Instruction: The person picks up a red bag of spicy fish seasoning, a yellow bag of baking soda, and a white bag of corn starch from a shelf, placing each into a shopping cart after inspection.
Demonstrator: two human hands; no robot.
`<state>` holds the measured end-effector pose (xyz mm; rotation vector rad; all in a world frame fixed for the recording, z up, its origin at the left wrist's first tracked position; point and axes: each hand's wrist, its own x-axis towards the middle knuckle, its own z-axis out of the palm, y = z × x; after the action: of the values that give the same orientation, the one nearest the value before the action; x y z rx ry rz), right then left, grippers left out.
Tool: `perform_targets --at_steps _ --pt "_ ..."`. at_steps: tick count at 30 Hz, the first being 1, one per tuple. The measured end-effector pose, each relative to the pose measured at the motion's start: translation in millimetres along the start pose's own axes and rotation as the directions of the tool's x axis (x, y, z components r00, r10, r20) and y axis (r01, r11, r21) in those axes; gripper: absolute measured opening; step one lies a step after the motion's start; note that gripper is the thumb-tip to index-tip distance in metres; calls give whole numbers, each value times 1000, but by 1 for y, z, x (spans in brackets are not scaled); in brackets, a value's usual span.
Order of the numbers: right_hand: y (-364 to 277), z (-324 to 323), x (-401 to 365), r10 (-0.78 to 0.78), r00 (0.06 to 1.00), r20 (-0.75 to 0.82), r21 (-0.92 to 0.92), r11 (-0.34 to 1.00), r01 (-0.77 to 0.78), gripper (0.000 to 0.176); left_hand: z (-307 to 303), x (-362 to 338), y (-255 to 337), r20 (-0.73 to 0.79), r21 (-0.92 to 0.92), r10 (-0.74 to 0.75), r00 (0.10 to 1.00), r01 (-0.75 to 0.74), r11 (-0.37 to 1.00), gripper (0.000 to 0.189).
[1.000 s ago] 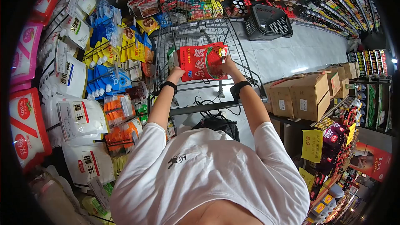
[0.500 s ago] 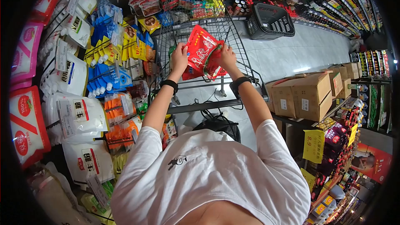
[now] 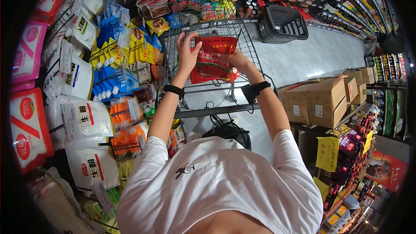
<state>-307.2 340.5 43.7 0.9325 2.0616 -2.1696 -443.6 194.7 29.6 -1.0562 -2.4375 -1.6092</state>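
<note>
Above the near end of a wire shopping cart [image 3: 225,113] is a red packet [image 3: 213,52] with pale lettering. My right hand [image 3: 236,59] has its fingers on the packet's right side, gripping it. At the packet's left edge, my left hand [image 3: 188,51] has its fingers spread apart and is not gripping it. More red packaging [image 3: 203,74] shows just below, at the cart's near end. Both wrists wear black bands.
Hanging bags of white powder [image 3: 90,119] and blue and yellow packets line the left. A grey basket [image 3: 284,22] stands on the floor beyond the cart. Cardboard boxes [image 3: 321,99] and shelves of bottles are at the right. A black bag [image 3: 227,133] lies below the handle.
My left hand has let go of the packet and its fingers have spread. The packet has turned from a slant to nearly upright in the view, still in my right hand.
</note>
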Motion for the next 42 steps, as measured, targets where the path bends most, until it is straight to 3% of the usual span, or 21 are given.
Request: perform_targets --at_steps 2,3,6,8,10,14,15,18,19,22,23,25,27,28,30,31,35,36,38,40,42 --pt "1 10 -8 41 999 -22 171 985 -37 17 11 -8 -14 -61 -96 -131 989 125 987 68" --pt "17 8 1 101 994 30 328 939 -105 17 17 -17 -31 38 -29 -391 920 392 919 99" --pt "7 43 -6 26 994 -106 724 687 60 16 26 -34 -52 268 -152 -765 586 809 567 104" --pt "39 43 7 53 994 -95 740 671 35 19 18 -30 -46 505 -185 -789 351 936 298 88" --pt "52 44 11 126 989 -80 757 653 -22 22 6 -22 -39 711 -144 -695 108 990 7 73" --pt "50 47 6 40 990 -138 845 526 96 21 16 -28 -56 802 -150 -593 70 985 -87 73" --pt "62 42 13 46 992 -116 830 554 72 22 29 -28 -72 731 -89 -682 -10 990 -109 69" --pt "68 18 7 230 970 -73 783 616 -87 24 64 -54 -163 742 -338 -583 330 936 99 69" --pt "79 10 9 313 938 -147 772 630 -89 27 66 -53 -159 569 -282 -737 364 929 241 72" --pt "100 -17 3 302 892 -336 536 840 -83 26 63 -58 -141 319 203 -778 541 763 614 68" --pt "104 -23 4 263 907 -328 471 878 -84 28 65 -59 -139 362 95 -765 533 795 599 69" --pt "86 -24 4 296 900 -321 198 950 -242 30 72 -68 -150 441 -116 -727 526 837 535 72" --pt "85 -25 14 268 912 -312 -172 928 -332 35 80 -76 -169 484 -213 -674 557 823 527 79" --pt "93 -26 22 155 935 -318 -395 875 -279 37 77 -75 -166 535 -289 -627 566 820 494 79" --pt "110 -26 40 -68 967 -245 -767 623 -151 40 68 -73 -161 616 -432 -518 593 804 408 81" --pt "117 -24 47 12 943 -333 -696 672 -255 42 62 -72 -158 620 -412 -530 579 815 408 79" --pt "122 -19 44 96 793 -601 -606 593 -531 36 48 -69 -157 670 -341 -519 531 841 421 79" --pt "125 -22 43 91 820 -565 -639 582 -504 37 45 -68 -155 691 -326 -502 520 844 426 80" --pt "127 -31 45 321 821 -473 -627 532 -569 39 42 -66 -149 732 -195 -560 388 907 373 88" --pt "120 -26 42 335 807 -486 -593 551 -587 38 41 -65 -142 757 -63 -605 249 948 311 95" --pt "119 -22 41 334 806 -489 -591 553 -588 37 43 -67 -135 752 -45 -599 276 927 371 100"
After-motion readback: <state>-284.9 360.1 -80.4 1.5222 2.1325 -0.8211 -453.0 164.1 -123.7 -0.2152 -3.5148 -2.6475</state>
